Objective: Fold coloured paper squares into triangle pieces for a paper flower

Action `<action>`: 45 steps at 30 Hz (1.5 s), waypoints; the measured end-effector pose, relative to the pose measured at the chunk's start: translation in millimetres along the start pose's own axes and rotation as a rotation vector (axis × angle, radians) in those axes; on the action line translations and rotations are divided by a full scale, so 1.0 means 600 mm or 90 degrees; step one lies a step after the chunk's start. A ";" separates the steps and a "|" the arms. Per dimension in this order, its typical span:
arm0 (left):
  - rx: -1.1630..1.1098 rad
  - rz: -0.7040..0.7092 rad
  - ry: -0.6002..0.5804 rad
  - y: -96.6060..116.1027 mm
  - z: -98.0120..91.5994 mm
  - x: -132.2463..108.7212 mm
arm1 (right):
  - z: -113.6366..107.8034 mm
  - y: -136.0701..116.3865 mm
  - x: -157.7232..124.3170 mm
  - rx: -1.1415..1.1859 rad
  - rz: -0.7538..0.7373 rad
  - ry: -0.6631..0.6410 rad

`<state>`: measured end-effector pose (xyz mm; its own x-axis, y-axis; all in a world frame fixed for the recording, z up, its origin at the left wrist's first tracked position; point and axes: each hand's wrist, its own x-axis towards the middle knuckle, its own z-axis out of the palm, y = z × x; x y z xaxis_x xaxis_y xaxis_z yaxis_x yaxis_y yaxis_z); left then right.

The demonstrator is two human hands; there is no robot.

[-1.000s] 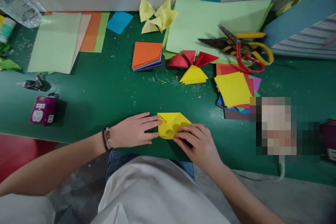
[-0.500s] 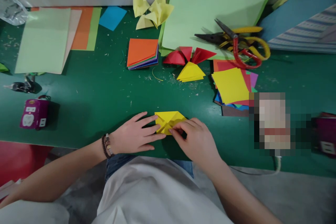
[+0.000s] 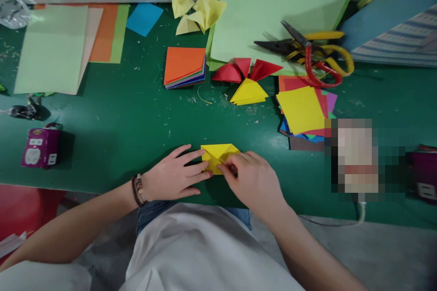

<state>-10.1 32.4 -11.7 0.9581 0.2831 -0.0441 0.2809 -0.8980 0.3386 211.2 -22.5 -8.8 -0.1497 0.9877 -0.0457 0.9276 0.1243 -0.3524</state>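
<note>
Below frame centre, yellow paper (image 3: 217, 151), long axis left-right, lies between left hand (image 3: 172, 174) (fingers spread) and right hand (image 3: 256, 181) (pinching it).

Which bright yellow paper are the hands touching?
The folded sheet with the left hand and right hand on it; the yellow wedge and flat yellow square lie farther back, untouched.

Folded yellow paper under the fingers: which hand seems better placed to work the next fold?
Probably the right hand: its grip looks pinched on the yellow paper, thumb and finger close together. The left hand lies flatter, fingers spread over the paper's left side, better suited to steadying.
</note>
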 end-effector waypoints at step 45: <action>0.023 -0.021 0.020 -0.006 -0.017 0.029 | 0.057 -0.049 -0.031 -0.019 -0.152 0.188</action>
<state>5.0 43.8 -3.8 0.9462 0.3225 -0.0253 0.3147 -0.8996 0.3029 175.4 -47.9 -29.6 -0.2612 0.9151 0.3072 0.8889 0.3521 -0.2929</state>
